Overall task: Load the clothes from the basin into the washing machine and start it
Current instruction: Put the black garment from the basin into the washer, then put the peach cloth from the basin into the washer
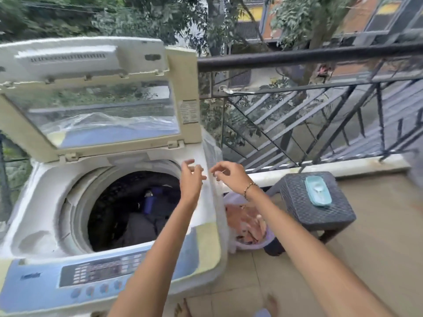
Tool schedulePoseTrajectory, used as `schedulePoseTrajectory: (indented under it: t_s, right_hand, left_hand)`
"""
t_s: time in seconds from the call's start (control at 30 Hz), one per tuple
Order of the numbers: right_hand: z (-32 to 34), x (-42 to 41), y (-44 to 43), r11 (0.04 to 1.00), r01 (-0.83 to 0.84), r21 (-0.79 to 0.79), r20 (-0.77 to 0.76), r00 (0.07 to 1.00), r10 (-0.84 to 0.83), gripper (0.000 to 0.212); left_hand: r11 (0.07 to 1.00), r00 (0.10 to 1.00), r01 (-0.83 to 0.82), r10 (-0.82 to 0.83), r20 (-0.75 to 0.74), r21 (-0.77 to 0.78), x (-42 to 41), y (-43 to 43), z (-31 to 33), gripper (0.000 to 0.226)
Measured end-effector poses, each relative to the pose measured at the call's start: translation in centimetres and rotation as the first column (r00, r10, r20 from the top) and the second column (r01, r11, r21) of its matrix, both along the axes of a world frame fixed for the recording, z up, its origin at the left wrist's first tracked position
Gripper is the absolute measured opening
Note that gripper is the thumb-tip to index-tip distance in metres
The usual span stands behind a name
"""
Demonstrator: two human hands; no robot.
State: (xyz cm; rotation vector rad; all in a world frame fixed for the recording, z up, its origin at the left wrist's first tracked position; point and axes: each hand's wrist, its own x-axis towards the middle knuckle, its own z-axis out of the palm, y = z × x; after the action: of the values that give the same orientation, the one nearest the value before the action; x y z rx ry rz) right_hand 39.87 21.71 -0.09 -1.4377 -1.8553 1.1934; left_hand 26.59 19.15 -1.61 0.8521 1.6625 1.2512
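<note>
Head view: left grip point(191, 177), right grip point(226, 175) half-open, empty, by washing machine point(45, 191)

The tiled floor point(366, 252) is occupied by the washing machine point(45, 202) at left, the basin point(258, 244) at lower centre, and a wicker stool point(297, 197) at right.

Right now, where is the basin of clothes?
In the head view, the lilac basin sits on the floor right of the washing machine, between it and the woven stool.

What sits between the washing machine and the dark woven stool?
The lilac basin holding pinkish clothes, on the floor, partly hidden by the washing machine's edge; head view shows it.
</note>
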Motion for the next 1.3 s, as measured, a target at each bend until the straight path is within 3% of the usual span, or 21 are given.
schedulePoseTrajectory:
  t_s: [0.23,0.43,0.53,0.7,0.83,1.03,1.1,1.2,1.3]
  right_hand:
    - [-4.3,12.8,2.6,0.994,0.092,-0.065,0.023,0.996,-0.091,0.02]
    - [-7.7,17.9,4.0,0.977,0.123,-0.174,0.012,0.992,-0.122,0.032]
    - [-10.3,18.8,4.8,0.951,0.161,-0.264,0.021,0.987,-0.161,0.022]
    - [-14.3,19.1,6.5,0.913,0.158,-0.376,0.085,0.987,-0.136,0.018]
    - [-21.6,18.8,8.7,0.884,0.168,-0.437,0.169,0.98,-0.103,0.02]
    - [-37.5,17.6,9.1,0.83,0.182,-0.527,0.264,0.963,-0.044,0.015]
    - [-42.5,16.8,8.6,0.817,0.141,-0.559,0.268,0.963,0.016,0.019]
    - [-49.6,16.2,7.6,0.807,0.077,-0.585,0.307,0.942,0.133,0.029]
    - [-51.3,15.4,8.3,0.794,-0.002,-0.607,0.326,0.911,0.251,0.051]
  left_hand:
    - [0.995,0.994,0.097,-0.098,-0.037,-0.03,12.5,2.1,-1.0,0.021]
    - [0.962,0.988,0.138,-0.15,-0.032,-0.236,17.8,2.6,-5.1,0.02]
    - [0.918,0.98,0.171,-0.197,-0.035,-0.359,18.4,3.5,-9.5,0.027]
    - [0.859,0.984,0.149,-0.178,-0.012,-0.49,19.2,5.0,-13.9,0.006]
    - [0.811,0.993,0.104,-0.12,0.011,-0.576,18.7,6.0,-20.9,0.02]
    - [0.641,0.998,0.055,-0.046,0.033,-0.765,16.2,3.9,-44.2,0.017]
    - [0.603,0.997,0.008,0.052,0.05,-0.798,16.0,3.6,-45.7,0.033]
    - [0.598,0.975,-0.047,0.2,0.092,-0.8,16.2,5.1,-42.2,0.02]
    - [0.598,0.954,-0.075,0.277,0.118,-0.798,16.4,5.3,-43.6,0.021]
